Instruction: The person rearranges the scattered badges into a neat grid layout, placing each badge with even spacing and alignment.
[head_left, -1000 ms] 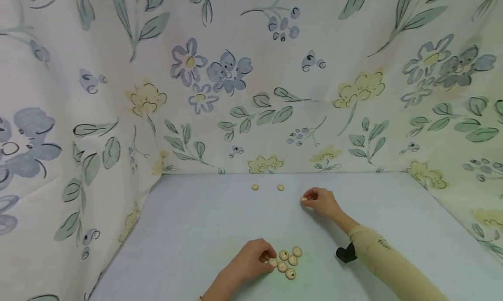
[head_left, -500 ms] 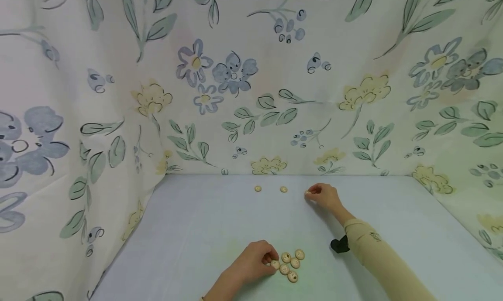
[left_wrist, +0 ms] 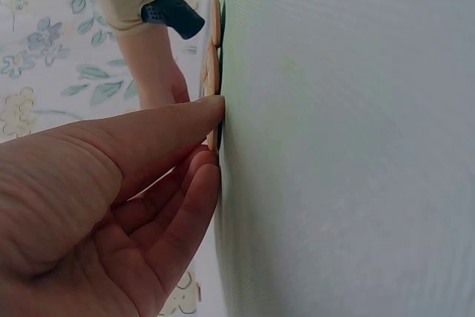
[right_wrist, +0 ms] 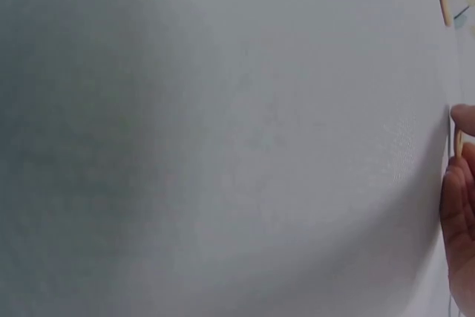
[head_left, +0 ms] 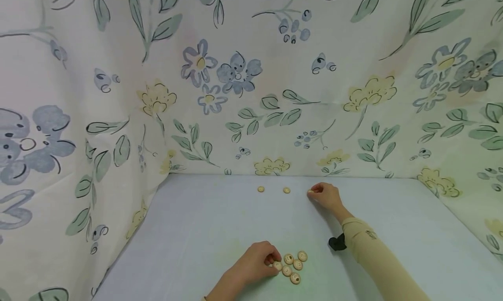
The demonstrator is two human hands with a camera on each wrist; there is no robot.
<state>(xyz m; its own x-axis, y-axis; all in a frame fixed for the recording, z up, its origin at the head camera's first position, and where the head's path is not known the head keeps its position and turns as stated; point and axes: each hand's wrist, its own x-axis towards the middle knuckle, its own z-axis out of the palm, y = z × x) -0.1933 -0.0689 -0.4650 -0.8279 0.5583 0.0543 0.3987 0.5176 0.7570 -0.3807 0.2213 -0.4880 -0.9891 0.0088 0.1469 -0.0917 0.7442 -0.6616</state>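
Our right hand (head_left: pixel 327 197) pinches a disc (head_left: pixel 310 191), two discs (head_left: pixel 287 190) to its left; our left hand (head_left: pixel 257 261) pinches another disc (head_left: pixel 277 266) beside a cluster (head_left: pixel 287 271). We're likely extending a row; next calls for release.

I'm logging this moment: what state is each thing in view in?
Left hand: pinching
Right hand: pinching
Five near discs: lying flat, clustered
Left-hand disc: pinched, beside those five
Right-hand disc: pinched; unclear whether lifted
Two far discs: lying flat, apart
Black wrist piece: worn
Patterned cloth: hanging
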